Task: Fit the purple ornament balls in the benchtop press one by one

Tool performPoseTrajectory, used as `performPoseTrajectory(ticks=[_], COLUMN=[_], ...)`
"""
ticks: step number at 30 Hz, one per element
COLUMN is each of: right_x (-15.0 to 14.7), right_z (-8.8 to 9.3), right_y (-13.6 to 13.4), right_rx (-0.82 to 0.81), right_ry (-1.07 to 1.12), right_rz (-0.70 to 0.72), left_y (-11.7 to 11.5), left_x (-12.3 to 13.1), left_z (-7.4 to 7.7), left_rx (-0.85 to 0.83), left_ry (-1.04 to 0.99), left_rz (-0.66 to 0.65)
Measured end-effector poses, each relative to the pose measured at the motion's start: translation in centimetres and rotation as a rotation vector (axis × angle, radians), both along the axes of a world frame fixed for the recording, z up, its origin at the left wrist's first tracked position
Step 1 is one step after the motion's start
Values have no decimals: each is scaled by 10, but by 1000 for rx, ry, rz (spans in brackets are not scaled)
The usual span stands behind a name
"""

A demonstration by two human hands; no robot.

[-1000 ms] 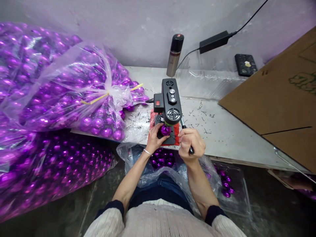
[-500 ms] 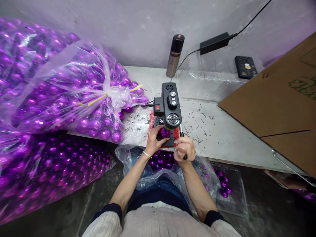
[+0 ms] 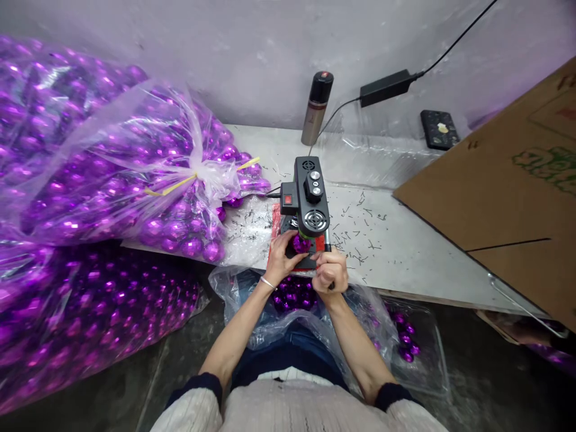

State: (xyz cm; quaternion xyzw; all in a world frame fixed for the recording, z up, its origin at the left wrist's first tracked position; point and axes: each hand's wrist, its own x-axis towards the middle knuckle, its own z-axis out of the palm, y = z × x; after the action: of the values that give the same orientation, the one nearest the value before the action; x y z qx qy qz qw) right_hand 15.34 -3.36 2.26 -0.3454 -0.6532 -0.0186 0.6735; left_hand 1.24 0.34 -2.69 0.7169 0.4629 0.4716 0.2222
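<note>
A black benchtop machine (image 3: 310, 195) with a red switch stands on the white table over a red and black base (image 3: 275, 231). Under its front end is a shiny purple ball (image 3: 301, 243). My left hand (image 3: 282, 259) holds this ball between thumb and fingers. My right hand (image 3: 331, 271) is wrapped round the machine's lever handle (image 3: 327, 245), to the right of the ball. More purple balls (image 3: 294, 294) lie in clear plastic on my lap, just below the table edge.
Large clear bags of purple balls (image 3: 103, 156) fill the left side. A spray can (image 3: 317, 108), a power adapter (image 3: 385, 88) and a black phone-like object (image 3: 440, 129) are behind. A cardboard box (image 3: 499, 210) juts in from the right. Dark scraps litter the table (image 3: 400, 264).
My right hand has moved slightly left and down with the lever handle. My left hand remains on the ball. The view has shifted a little.
</note>
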Motion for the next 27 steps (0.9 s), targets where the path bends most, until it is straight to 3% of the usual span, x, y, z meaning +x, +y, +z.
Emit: performPoseTrajectory(ticks=[4, 9, 12, 17, 20, 23, 27], right_x=[-3, -3, 1, 7, 8, 8, 8], right_z=[12, 58, 78, 69, 58, 54, 54], right_y=[-1, -5, -7, -9, -11, -10, -9], right_rx=[-2, -101, -141, -132, -130, -117, -91], right_ry=[15, 60, 16, -33, -28, -25, -33], right_rz=[-17, -122, -129, -100, -98, -94, -91], left_y=[2, 2, -12, -58, -68, -39, 40], left_x=[0, 2, 1, -9, -21, -41, -75], left_z=[-2, -2, -1, -7, -7, 4, 34], left_rx=[38, 114, 184, 347, 382, 323, 8], left_ry=[0, 31, 87, 239, 275, 299, 340], left_rz=[2, -8, 10, -74, -73, 87, 478])
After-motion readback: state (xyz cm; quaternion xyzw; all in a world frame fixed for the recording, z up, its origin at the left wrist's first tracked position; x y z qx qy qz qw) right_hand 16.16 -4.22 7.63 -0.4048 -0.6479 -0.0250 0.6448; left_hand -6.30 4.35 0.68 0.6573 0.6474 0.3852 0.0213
